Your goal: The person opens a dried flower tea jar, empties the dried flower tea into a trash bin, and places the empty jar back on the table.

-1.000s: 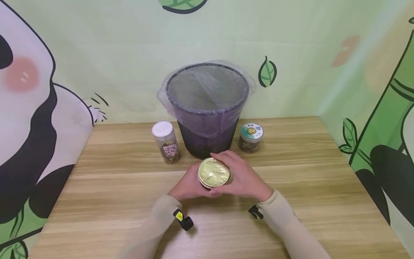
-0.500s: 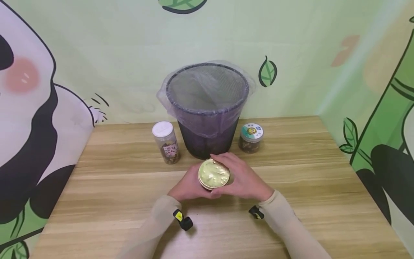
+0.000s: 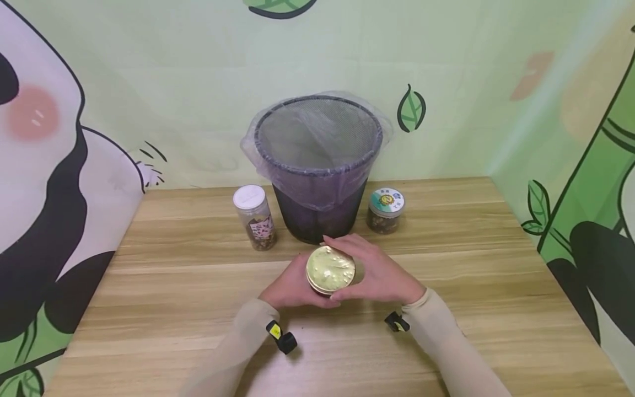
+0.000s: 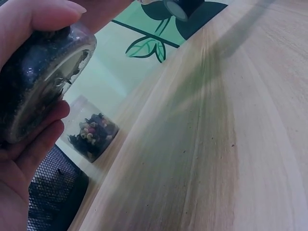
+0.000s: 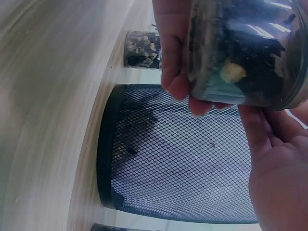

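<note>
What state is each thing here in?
Held jar: gold top on, raised off the table
Tall jar: white lid on, upright, partly filled
Short jar: patterned lid on, upright
Mesh bin: upright, lined with a clear bag
Left hand: curled round the held jar
Right hand: gripping it near the top

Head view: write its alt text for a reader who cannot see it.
A person's left hand and right hand hold a gold-topped jar over a wooden table. Behind it stands a mesh bin lined with clear plastic, flanked by a tall white-lidded jar and a shorter patterned-lid jar.
</note>
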A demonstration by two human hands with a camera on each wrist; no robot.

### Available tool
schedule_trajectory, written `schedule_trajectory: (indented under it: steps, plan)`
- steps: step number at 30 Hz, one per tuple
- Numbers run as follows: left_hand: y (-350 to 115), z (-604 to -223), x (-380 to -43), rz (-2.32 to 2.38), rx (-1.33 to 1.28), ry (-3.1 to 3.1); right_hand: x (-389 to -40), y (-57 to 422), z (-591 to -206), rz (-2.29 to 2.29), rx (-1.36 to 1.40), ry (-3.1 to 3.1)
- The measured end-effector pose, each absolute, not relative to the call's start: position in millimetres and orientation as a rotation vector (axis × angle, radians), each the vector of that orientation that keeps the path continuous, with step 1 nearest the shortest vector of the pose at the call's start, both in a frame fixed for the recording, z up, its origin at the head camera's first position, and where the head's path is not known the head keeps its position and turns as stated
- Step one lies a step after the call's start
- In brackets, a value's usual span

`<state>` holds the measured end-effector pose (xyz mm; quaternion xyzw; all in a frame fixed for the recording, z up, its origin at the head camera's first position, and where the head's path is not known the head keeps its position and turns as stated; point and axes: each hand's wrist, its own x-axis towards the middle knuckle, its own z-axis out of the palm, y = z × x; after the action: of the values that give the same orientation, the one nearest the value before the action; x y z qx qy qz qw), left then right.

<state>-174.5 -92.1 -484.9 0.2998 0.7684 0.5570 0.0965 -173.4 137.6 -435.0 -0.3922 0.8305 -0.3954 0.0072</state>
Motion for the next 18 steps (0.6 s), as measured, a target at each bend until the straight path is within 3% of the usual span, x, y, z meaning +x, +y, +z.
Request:
schedule_trajectory:
  steps: [18]
  plan:
    - [-91.4,-489.8,-176.4,1.644,0.896,2.302,-170.7,133.9,-437.9,-1.223,-1.216,2.664]
